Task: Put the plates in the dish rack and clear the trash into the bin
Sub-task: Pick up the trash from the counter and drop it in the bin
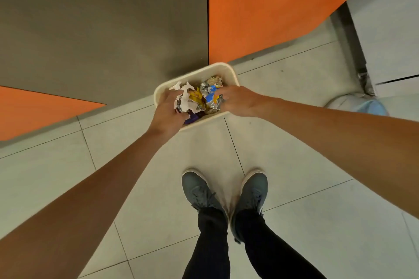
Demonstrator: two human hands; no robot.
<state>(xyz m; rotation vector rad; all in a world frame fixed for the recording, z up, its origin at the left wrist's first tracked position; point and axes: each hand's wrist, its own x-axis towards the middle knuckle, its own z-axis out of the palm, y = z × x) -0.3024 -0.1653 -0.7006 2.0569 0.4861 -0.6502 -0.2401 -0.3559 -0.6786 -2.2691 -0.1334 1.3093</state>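
Trash [197,97], a crumpled bundle of paper and wrappers, sat at the mouth of the cream bin [218,66], so the clearing step looked almost done. Nearest, grey shoes [199,190] stood on pale floor tiles [294,154]. Beyond them, the left hand [167,112] gripped the white paper [184,94] and the right hand [239,101] pinched the foil wrapper [212,97]. Next, both hands would probably need to let go and pull clear. Orange and grey panels [272,7] stood behind.

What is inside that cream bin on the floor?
Showing: crumpled white paper, a yellow wrapper, a silver-blue foil wrapper and something purple. The left hand, gripping the paper, the right hand and the trash hide the bin bottom.
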